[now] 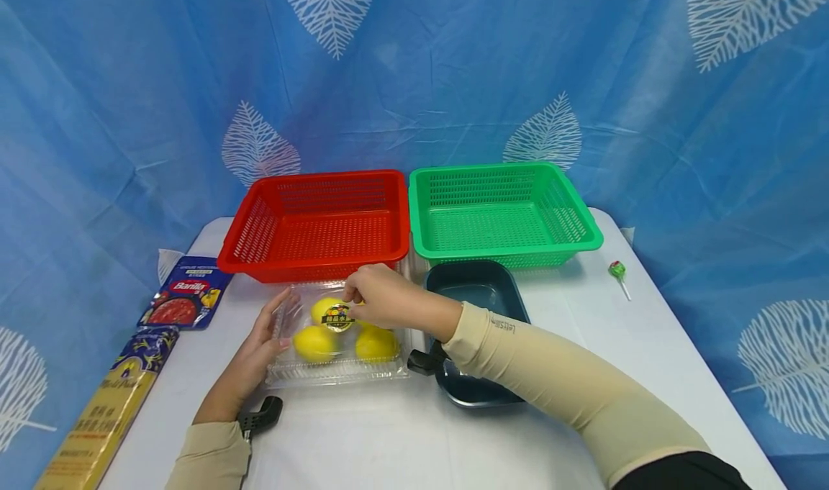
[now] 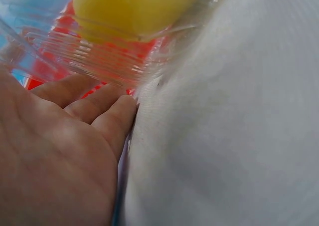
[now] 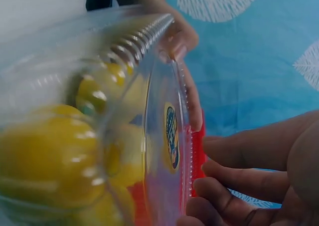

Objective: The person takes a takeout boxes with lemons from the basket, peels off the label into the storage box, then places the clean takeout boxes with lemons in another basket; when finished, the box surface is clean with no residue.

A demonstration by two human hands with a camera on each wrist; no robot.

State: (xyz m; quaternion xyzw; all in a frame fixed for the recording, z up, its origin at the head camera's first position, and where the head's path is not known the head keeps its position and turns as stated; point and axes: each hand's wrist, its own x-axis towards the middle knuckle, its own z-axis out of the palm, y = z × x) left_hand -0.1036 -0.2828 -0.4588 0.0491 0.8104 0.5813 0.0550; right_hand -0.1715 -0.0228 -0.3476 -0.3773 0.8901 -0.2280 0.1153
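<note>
A clear plastic clamshell box (image 1: 337,373) with several yellow lemons (image 1: 315,344) inside lies on the white table, its lid over the fruit. A black-and-gold sticker (image 1: 338,318) is on the lid. My left hand (image 1: 259,342) is at the box's left side, fingers extended along the edge and thumb pointing inward over it. The left wrist view shows that palm (image 2: 55,146) with straight fingers beside the ribbed rim. Above the lid, by the sticker, is my right hand (image 1: 385,296), its fingers loosely bent. In the right wrist view its fingertips (image 3: 212,143) are close to the lid, holding nothing visible.
Behind the box stand a red basket (image 1: 311,267) and a green basket (image 1: 505,245). A dark rectangular dish (image 1: 476,281) lies partly under my right forearm. At left are a blue Barilla pouch (image 1: 188,288) and a yellow packet (image 1: 106,411); a lollipop (image 1: 617,269) lies far right.
</note>
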